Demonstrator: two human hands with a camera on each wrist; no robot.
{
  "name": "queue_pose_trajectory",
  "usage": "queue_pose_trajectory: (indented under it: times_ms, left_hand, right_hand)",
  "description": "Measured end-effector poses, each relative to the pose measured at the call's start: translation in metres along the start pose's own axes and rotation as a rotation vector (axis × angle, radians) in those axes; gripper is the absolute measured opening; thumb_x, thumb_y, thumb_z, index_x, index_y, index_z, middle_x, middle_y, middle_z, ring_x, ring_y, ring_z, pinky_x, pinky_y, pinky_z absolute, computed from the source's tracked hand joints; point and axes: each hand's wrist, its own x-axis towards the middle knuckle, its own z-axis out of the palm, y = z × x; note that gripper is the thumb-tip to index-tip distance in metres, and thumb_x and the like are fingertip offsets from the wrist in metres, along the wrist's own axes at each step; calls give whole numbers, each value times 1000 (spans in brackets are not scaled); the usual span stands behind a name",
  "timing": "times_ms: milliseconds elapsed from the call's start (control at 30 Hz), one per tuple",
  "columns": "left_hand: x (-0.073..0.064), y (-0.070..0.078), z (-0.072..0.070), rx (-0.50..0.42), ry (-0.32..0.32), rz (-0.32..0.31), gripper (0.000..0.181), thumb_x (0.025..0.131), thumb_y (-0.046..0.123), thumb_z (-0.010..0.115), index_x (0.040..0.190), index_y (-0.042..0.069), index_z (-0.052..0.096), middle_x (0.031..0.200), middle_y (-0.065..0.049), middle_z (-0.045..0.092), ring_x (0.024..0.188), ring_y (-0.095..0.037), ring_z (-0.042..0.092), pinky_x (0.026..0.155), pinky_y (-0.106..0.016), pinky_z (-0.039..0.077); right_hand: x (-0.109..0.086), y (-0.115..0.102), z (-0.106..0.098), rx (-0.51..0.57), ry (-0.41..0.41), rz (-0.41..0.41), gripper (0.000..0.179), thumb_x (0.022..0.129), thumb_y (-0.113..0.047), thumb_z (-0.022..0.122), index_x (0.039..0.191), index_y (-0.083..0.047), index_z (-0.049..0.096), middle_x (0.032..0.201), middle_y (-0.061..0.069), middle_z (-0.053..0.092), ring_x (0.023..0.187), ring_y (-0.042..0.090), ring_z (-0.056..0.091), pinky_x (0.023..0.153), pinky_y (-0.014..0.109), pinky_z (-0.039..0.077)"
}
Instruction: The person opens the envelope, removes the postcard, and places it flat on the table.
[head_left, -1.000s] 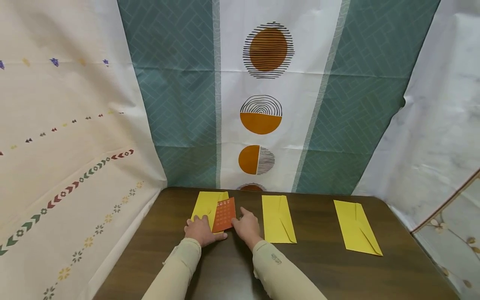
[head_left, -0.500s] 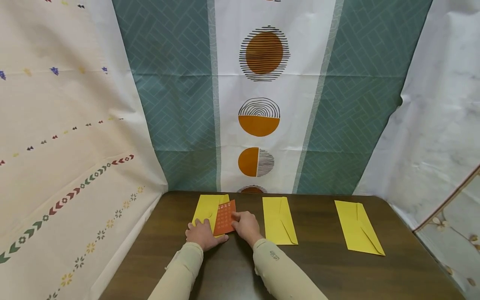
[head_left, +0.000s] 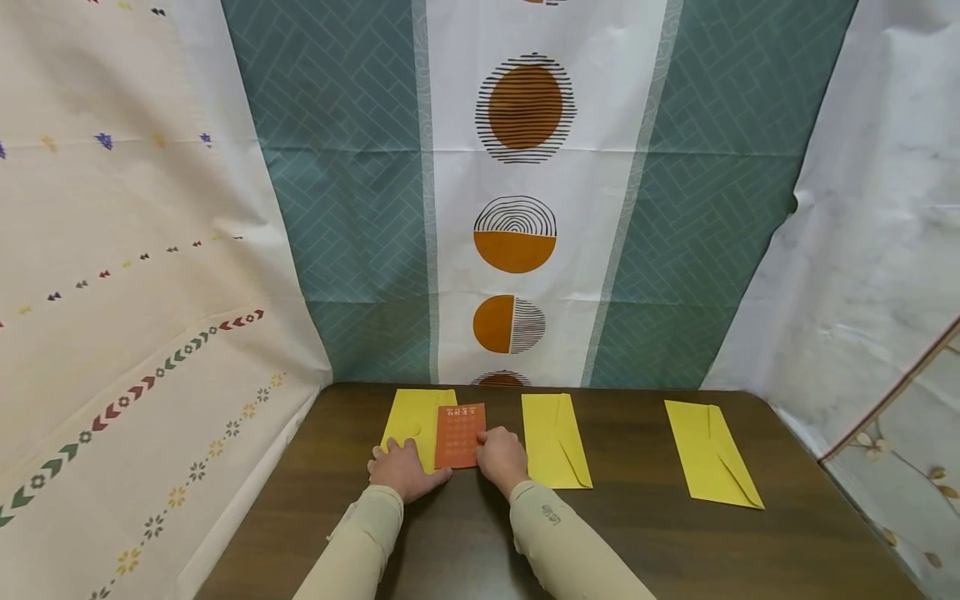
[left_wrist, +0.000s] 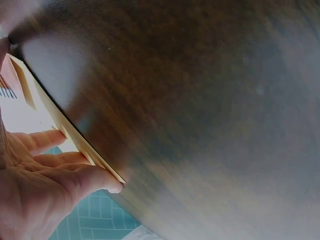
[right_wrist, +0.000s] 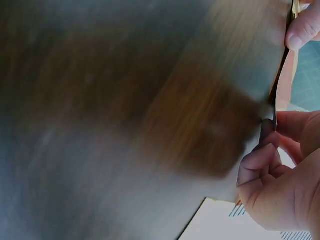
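Observation:
On the dark tabletop, a red card (head_left: 461,437) with rows of pale print overlaps the right side of the leftmost yellow envelope (head_left: 408,412). My right hand (head_left: 501,457) pinches the card's right edge between thumb and curled fingers; the right wrist view shows the card (right_wrist: 285,84) edge-on at those fingertips. Across the envelope's lower part lies my left hand (head_left: 403,472), fingers spread and resting on it. Seen low in the left wrist view, the envelope (left_wrist: 70,131) shows its thin edge beside the left hand's fingers (left_wrist: 97,179).
Two more yellow envelopes lie to the right, a middle one (head_left: 551,429) near my right hand and a far one (head_left: 708,454). Behind the brown table (head_left: 630,517) hangs a green and white patterned cloth (head_left: 360,233). A cream cloth (head_left: 150,350) borders the left side.
The red card has turned from tilted to nearly straight and shifted right. My right hand has come to pinch its edge and moved slightly right with it. The left hand stays on the envelope.

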Motion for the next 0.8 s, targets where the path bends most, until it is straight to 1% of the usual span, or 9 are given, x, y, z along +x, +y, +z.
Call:
queue_pose_trajectory:
  times_ms: [100, 167, 200, 300, 367, 500, 600, 667, 800]
  left_hand:
    - [0, 0, -1, -8, -4, 1, 97, 77, 77, 72, 127, -5, 63, 114, -33, 56, 109, -54, 53, 90, -69, 48]
    - [-2, 0, -5, -14, -21, -2, 91, 79, 71, 74, 127, -6, 62, 115, -32, 56, 109, -53, 53, 92, -69, 48]
    - [0, -1, -4, -17, -28, -2, 89, 80, 69, 73, 127, -6, 62, 115, -32, 56, 109, -53, 53, 92, -70, 47]
    - [2, -3, -4, -20, -51, -6, 83, 83, 64, 69, 129, -5, 61, 116, -31, 56, 108, -51, 52, 93, -69, 47]
    - [2, -3, -6, -31, -65, -7, 79, 85, 60, 67, 129, -5, 61, 117, -32, 56, 109, -52, 51, 93, -70, 47]
    - [1, -2, -11, -45, -81, -2, 78, 88, 56, 64, 133, -7, 60, 127, -37, 56, 117, -59, 52, 98, -73, 45]
    - [0, -2, -13, -38, -84, 6, 85, 91, 63, 64, 136, -9, 59, 132, -39, 54, 121, -62, 51, 100, -74, 45]
    - [-1, -1, -13, -35, -84, 7, 93, 91, 71, 63, 138, -9, 58, 132, -40, 54, 122, -62, 52, 101, -74, 46]
    - [-3, 0, -13, -32, -79, 3, 105, 87, 81, 62, 140, -9, 58, 134, -40, 54, 125, -63, 51, 103, -74, 45]
  right_hand:
    - [1, 3, -2, -24, 28, 8, 28, 97, -14, 73, 123, -20, 83, 123, 7, 80, 101, 27, 76, 73, 44, 58]
    - [1, 6, -3, -40, 39, 10, 25, 97, -13, 72, 118, -20, 85, 115, 5, 82, 89, 23, 73, 65, 40, 54]
    - [1, 7, -4, -46, 41, 8, 24, 97, -12, 72, 116, -20, 85, 112, 5, 82, 85, 21, 71, 63, 39, 52]
    - [1, 10, -7, -54, 37, 8, 25, 97, -11, 70, 114, -20, 85, 110, 4, 82, 79, 19, 68, 59, 37, 50]
    - [1, 10, -9, -57, 32, 15, 28, 97, -11, 69, 118, -21, 85, 115, 5, 82, 83, 19, 70, 60, 37, 51]
    - [-1, 10, -11, -57, 41, 12, 28, 97, -11, 70, 119, -20, 84, 115, 6, 82, 85, 21, 71, 61, 39, 52]
    - [-1, 10, -12, -57, 37, 12, 28, 98, -12, 70, 121, -19, 84, 115, 6, 82, 85, 21, 71, 62, 40, 52]
    - [0, 10, -11, -64, 25, 14, 29, 98, -14, 71, 124, -20, 83, 120, 7, 81, 88, 22, 72, 63, 40, 53]
    - [0, 11, -8, -117, -11, -15, 32, 98, -25, 75, 130, -22, 80, 129, 7, 79, 100, 27, 75, 70, 44, 58]
